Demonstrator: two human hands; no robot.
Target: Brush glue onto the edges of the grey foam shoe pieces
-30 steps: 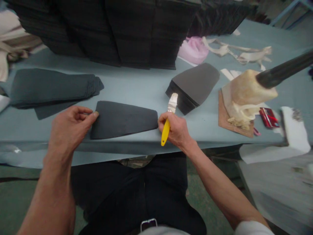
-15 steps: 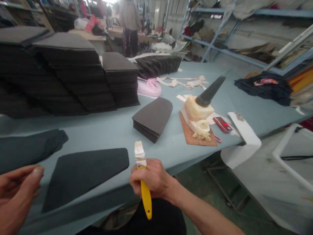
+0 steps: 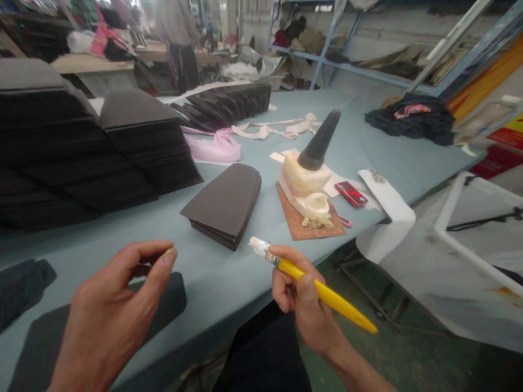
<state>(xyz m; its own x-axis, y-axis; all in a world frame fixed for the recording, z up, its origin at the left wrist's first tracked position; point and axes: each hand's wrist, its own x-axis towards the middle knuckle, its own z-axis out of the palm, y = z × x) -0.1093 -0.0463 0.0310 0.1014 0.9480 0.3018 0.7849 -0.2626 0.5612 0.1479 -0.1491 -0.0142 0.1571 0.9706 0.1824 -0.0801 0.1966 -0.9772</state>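
Observation:
My right hand (image 3: 304, 294) is closed round the yellow handle of a paintbrush (image 3: 351, 310), its whitish bristles pointing up and left. Over a dark flat panel (image 3: 174, 296) on the table, my left hand (image 3: 116, 299) is closed in a loose pinch. Thumb and forefinger tips come together, and nothing shows between them. Between and beyond the hands lies a small stack of dark tapered panels (image 3: 226, 204). To its right, a cut-open yellowish plastic container (image 3: 306, 177) with a black cone on it rests on a brown board (image 3: 294, 226).
Tall stacks of dark panels (image 3: 139, 141) fill the left. Another dark fabric piece (image 3: 24, 288) lies at the left edge. A pink bundle (image 3: 216, 147), a red case (image 3: 351, 194) and dark cloth (image 3: 408, 120) are on the table (image 3: 343, 147). A person (image 3: 177, 43) stands behind.
My left hand has come right, over the dark panel. The right hand has moved right and turned the brush, so its handle slants down to the right. The view has shifted right.

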